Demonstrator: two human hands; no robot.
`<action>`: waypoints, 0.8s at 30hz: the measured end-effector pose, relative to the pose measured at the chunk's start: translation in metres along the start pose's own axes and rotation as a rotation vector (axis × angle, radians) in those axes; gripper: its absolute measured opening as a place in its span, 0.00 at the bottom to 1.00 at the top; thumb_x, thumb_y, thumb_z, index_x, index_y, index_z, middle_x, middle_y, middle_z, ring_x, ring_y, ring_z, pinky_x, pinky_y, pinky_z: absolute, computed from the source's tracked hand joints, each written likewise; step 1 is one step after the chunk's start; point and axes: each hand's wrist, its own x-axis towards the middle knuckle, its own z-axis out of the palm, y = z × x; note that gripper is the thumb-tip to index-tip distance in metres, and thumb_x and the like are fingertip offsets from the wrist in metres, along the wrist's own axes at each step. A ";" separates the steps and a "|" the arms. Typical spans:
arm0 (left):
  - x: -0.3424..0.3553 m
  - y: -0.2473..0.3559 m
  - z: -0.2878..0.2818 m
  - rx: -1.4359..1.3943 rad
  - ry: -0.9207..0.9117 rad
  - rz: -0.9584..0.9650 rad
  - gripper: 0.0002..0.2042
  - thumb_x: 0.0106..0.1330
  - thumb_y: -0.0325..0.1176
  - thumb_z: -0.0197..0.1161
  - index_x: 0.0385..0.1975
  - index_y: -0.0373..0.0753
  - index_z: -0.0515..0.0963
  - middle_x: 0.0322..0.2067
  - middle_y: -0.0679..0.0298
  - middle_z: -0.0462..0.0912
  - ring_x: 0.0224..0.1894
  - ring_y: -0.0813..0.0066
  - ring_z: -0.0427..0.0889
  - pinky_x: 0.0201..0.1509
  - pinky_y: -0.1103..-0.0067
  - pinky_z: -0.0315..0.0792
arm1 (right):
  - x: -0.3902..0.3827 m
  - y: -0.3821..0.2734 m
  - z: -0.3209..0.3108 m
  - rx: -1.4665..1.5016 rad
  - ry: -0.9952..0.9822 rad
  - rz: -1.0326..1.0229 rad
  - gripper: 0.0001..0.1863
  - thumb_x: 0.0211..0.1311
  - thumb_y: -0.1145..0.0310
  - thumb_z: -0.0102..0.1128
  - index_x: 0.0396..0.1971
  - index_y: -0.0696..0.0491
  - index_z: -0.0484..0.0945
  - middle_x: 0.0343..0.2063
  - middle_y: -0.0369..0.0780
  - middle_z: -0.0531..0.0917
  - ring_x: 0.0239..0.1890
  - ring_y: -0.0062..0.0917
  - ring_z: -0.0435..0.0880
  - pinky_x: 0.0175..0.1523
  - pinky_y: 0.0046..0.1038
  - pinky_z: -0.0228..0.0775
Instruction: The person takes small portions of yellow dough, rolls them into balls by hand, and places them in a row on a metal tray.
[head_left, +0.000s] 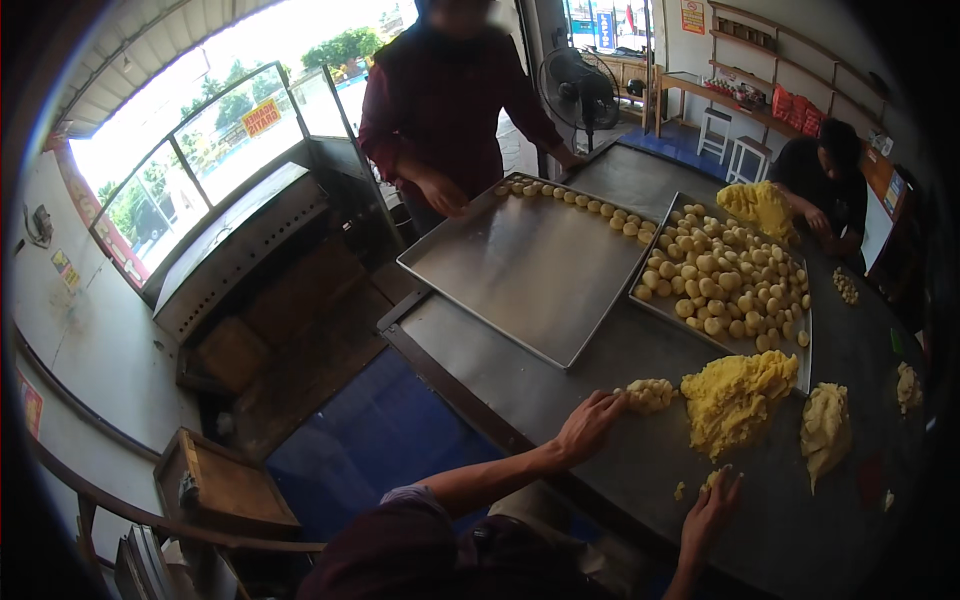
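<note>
My left hand [590, 425] reaches over the steel table with its fingers bent together. Their tips touch the near side of a small heap of pale dough pieces [652, 395]; whatever is between them is hidden. To its right my right hand [712, 508] rests low by the table's near edge, its fingers curled round a small lump of yellow filling [714, 477]. A loose yellow crumb [680, 491] lies beside it. Just beyond the hands rises a large mound of yellow filling [738, 395]. A smooth pale slab of dough [825, 428] sits right of that mound.
A tray [640, 294] heaped with round dough balls stands beyond the mound. Left of it, a larger tray [490, 270] has balls along its far and right edges. One person [445, 110] stands across that tray; another [838, 185] sits at far right beside more yellow filling [755, 205].
</note>
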 end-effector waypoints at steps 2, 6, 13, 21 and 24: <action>0.000 -0.007 -0.006 0.020 -0.020 -0.013 0.22 0.64 0.27 0.61 0.60 0.37 0.73 0.61 0.51 0.73 0.58 0.50 0.76 0.61 0.64 0.73 | -0.012 -0.003 -0.002 0.052 -0.080 0.002 0.28 0.68 0.82 0.54 0.69 0.56 0.68 0.64 0.55 0.70 0.64 0.49 0.74 0.65 0.40 0.70; 0.003 0.010 -0.017 -0.071 0.096 -0.277 0.20 0.63 0.27 0.63 0.57 0.36 0.76 0.51 0.53 0.78 0.51 0.53 0.79 0.52 0.64 0.77 | 0.011 0.010 -0.014 0.378 -0.189 0.105 0.28 0.64 0.82 0.59 0.66 0.57 0.72 0.61 0.53 0.74 0.63 0.49 0.75 0.66 0.40 0.70; 0.000 0.036 -0.023 -0.266 0.194 -0.062 0.15 0.60 0.22 0.65 0.47 0.34 0.78 0.48 0.52 0.77 0.45 0.54 0.81 0.50 0.65 0.77 | 0.031 0.007 -0.018 0.157 -0.169 -0.041 0.21 0.54 0.80 0.67 0.50 0.59 0.83 0.44 0.47 0.83 0.49 0.41 0.80 0.55 0.39 0.76; 0.023 0.028 -0.044 -0.529 0.012 -0.503 0.11 0.74 0.31 0.56 0.50 0.35 0.79 0.35 0.57 0.83 0.36 0.68 0.85 0.38 0.73 0.78 | 0.047 0.008 -0.054 0.230 -0.352 0.145 0.20 0.62 0.80 0.61 0.55 0.62 0.80 0.54 0.51 0.76 0.52 0.43 0.79 0.58 0.41 0.74; 0.049 0.016 -0.056 -0.581 0.248 -0.468 0.12 0.77 0.33 0.54 0.49 0.34 0.81 0.35 0.57 0.82 0.32 0.70 0.85 0.37 0.72 0.78 | 0.022 -0.007 -0.035 0.112 -0.079 0.157 0.20 0.67 0.79 0.57 0.59 0.62 0.77 0.60 0.53 0.73 0.57 0.45 0.78 0.62 0.39 0.73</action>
